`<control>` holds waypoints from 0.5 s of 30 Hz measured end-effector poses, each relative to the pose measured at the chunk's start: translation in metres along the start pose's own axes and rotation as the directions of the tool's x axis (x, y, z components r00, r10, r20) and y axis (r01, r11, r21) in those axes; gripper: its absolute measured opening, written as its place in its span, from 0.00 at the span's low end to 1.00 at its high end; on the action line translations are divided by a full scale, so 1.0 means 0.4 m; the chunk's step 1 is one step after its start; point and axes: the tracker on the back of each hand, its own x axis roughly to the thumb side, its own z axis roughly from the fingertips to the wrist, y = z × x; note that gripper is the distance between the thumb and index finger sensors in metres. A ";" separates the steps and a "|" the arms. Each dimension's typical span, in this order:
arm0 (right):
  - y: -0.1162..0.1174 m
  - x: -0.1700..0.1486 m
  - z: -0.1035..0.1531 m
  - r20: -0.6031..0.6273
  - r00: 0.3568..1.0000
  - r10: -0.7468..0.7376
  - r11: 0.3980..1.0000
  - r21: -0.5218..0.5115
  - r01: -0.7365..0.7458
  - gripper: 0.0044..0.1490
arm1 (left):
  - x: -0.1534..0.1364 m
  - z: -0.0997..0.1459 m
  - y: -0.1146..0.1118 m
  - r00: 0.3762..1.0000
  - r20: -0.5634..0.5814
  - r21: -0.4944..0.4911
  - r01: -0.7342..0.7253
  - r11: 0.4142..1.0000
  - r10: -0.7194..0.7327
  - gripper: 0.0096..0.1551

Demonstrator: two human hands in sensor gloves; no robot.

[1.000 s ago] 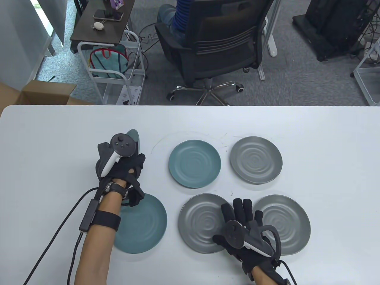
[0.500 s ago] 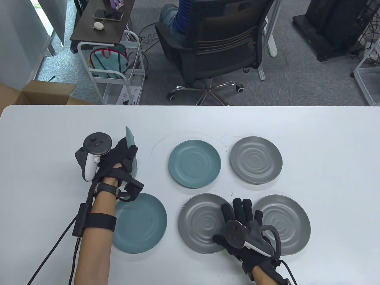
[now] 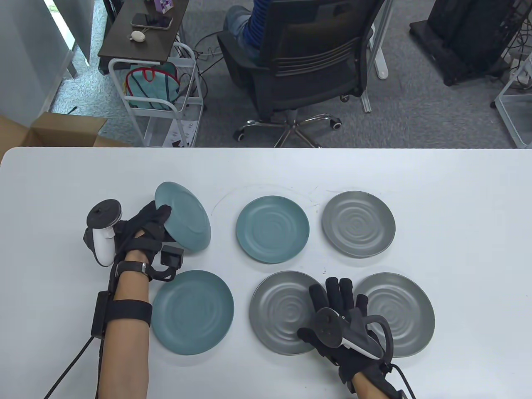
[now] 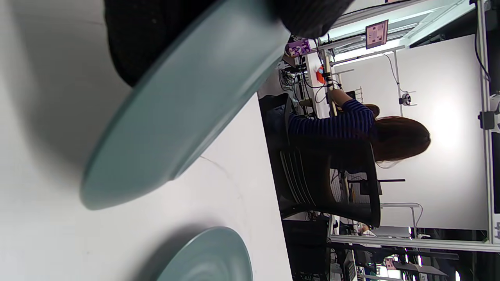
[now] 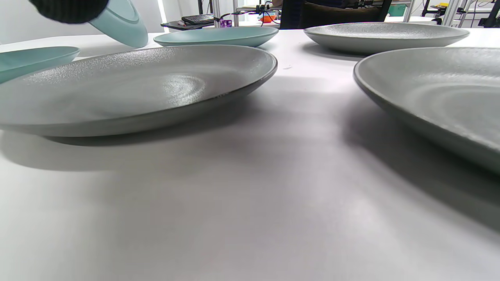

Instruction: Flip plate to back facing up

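Observation:
My left hand [image 3: 156,224] grips a small teal plate [image 3: 185,218] by its left rim and holds it tilted above the table, its smooth underside turned up and to the right. The same plate fills the left wrist view [image 4: 183,109] under my gloved fingers [image 4: 140,35]. It also shows at the top left of the right wrist view [image 5: 121,23]. My right hand [image 3: 338,297] lies flat and open on the table between two large grey plates, holding nothing.
On the white table [image 3: 457,187] lie a large teal plate [image 3: 193,311], a small teal plate [image 3: 272,229], a small grey plate [image 3: 358,223] and two large grey plates [image 3: 282,311] [image 3: 403,311], all face up. An occupied office chair [image 3: 307,62] stands beyond the far edge.
My left hand has rolled outward and moved left. The teal plate went from hidden under the hand, through standing on edge, to tilted with its underside up. My right hand has not moved.

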 end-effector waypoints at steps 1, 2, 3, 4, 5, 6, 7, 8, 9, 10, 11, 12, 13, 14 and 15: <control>0.000 0.000 0.000 0.000 1.000 0.000 1.000 0.000 0.000 0.62 | -0.007 -0.002 0.004 1.000 -0.011 0.006 -0.004 1.000 0.004 0.35; 0.000 0.000 0.000 0.000 1.000 0.000 1.000 0.002 0.000 0.62 | -0.018 -0.006 0.009 1.000 -0.028 0.011 -0.001 1.000 0.001 0.35; 0.000 0.000 0.000 -0.001 1.000 0.001 1.000 0.002 -0.001 0.62 | -0.024 -0.008 0.012 0.999 -0.037 0.013 0.003 1.000 -0.003 0.35; 0.000 0.000 0.000 -0.001 1.000 0.001 1.000 0.002 -0.001 0.62 | -0.035 -0.011 0.016 0.999 -0.052 0.021 0.009 1.000 -0.008 0.36; 0.000 0.000 -0.001 -0.001 1.000 0.000 1.000 0.002 0.000 0.62 | -0.042 -0.013 0.018 0.998 -0.059 0.025 0.011 1.000 -0.010 0.36; 0.000 0.001 -0.001 -0.001 1.000 0.001 1.000 0.003 -0.001 0.62 | -0.052 -0.017 0.020 0.997 -0.075 0.026 0.014 1.000 -0.012 0.36; 0.000 0.001 -0.001 -0.001 1.000 0.002 1.000 0.003 -0.002 0.62 | -0.062 -0.020 0.021 0.997 -0.079 0.031 0.019 0.999 -0.016 0.36; 0.000 0.001 -0.001 -0.002 1.000 0.002 1.000 0.003 -0.002 0.62 | -0.068 -0.022 0.022 0.996 -0.085 0.031 0.019 0.999 -0.016 0.36; 0.000 0.000 -0.001 -0.003 1.000 0.003 1.000 0.003 -0.003 0.61 | -0.076 -0.025 0.022 0.995 -0.100 0.035 0.019 0.999 -0.016 0.37; 0.000 0.000 -0.001 -0.004 1.000 0.003 1.000 0.002 -0.003 0.62 | -0.085 -0.029 0.023 0.993 -0.113 0.039 0.032 0.999 -0.028 0.37; -0.001 0.000 0.000 -0.004 1.000 0.003 1.000 0.001 -0.003 0.61 | -0.090 -0.031 0.023 0.992 -0.122 0.037 0.044 0.998 -0.039 0.37; -0.003 -0.002 0.001 -0.002 1.000 -0.004 1.000 -0.004 0.004 0.62 | -0.097 -0.033 0.023 0.990 -0.136 0.040 0.054 0.998 -0.048 0.37; -0.004 -0.002 0.001 -0.003 1.000 -0.011 1.000 -0.008 0.011 0.62 | -0.104 -0.036 0.024 0.987 -0.152 0.048 0.065 0.997 -0.057 0.37; -0.005 -0.003 0.001 -0.003 1.000 -0.010 1.000 -0.009 0.010 0.61 | -0.109 -0.037 0.024 0.984 -0.167 0.052 0.075 0.996 -0.065 0.38; -0.005 -0.004 0.001 -0.005 1.000 -0.008 1.000 -0.008 0.008 0.62 | -0.114 -0.039 0.024 0.980 -0.183 0.059 0.092 0.994 -0.079 0.38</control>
